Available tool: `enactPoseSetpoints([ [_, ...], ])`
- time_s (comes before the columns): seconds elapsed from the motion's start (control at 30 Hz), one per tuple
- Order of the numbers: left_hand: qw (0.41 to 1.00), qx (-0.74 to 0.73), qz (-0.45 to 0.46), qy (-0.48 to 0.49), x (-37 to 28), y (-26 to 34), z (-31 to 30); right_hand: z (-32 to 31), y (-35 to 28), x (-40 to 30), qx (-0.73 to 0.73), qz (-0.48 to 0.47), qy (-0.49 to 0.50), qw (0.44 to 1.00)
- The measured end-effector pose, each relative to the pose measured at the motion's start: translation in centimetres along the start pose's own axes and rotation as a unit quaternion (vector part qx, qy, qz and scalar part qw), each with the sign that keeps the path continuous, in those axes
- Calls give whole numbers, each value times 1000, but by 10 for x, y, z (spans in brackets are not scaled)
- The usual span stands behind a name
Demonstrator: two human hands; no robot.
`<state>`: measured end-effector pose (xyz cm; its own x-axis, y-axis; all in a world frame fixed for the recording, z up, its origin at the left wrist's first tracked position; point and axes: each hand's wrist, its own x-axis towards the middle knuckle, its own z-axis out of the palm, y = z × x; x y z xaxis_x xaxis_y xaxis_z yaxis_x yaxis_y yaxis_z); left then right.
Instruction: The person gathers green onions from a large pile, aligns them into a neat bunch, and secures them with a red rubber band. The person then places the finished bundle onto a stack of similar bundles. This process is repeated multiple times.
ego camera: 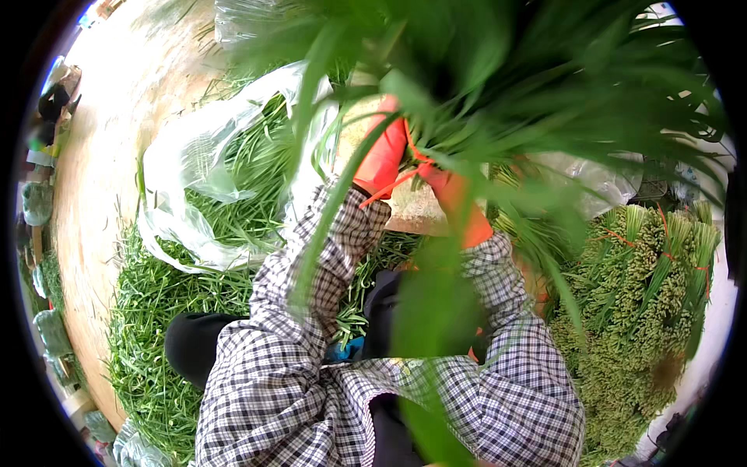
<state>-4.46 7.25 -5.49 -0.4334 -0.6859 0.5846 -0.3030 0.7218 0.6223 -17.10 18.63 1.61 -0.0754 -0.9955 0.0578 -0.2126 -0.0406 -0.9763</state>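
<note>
A large bunch of long green leaves [467, 125], blurred and close to the camera, spreads across the top of the view. An orange tie [415, 150] runs around its base, with a loose tail hanging towards my left sleeve. My left hand [384, 149], in an orange-red glove, grips the bunch from the left; its fingertips are hidden by leaves. The gloved fingers of my right hand [452, 195] pinch the tie at the base. Leaves partly cover this hand too. Below both hands lies a light, worn board [417, 207].
An open clear plastic bag [169, 175] holds more green leaves on the left. Loose cut leaves [157, 344] are heaped around my knee [195, 344]. To the right, tied bundles of green stalks [636, 303] form a tall stack. Clear plastic sheeting [601, 175] lies behind it.
</note>
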Motion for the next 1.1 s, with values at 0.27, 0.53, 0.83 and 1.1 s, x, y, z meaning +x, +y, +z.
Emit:
enactPoseSetpoints([
  [0.27, 975, -185, -119, -28, 39, 38, -100, 24, 2, -31, 213, 223, -57, 950],
  [0.53, 851, -387, -354, -26, -12, -4, -110, -33, -26, -51, 36, 109, 45, 992],
  [0.83, 833, -398, -368, 116, 37, -24, -59, -26, -34, 49, -97, 0, 189, 977],
  [1.1, 886, -345, -297, 90, 19, -3, -49, -1, 8, 63, 24, -49, 117, 992],
])
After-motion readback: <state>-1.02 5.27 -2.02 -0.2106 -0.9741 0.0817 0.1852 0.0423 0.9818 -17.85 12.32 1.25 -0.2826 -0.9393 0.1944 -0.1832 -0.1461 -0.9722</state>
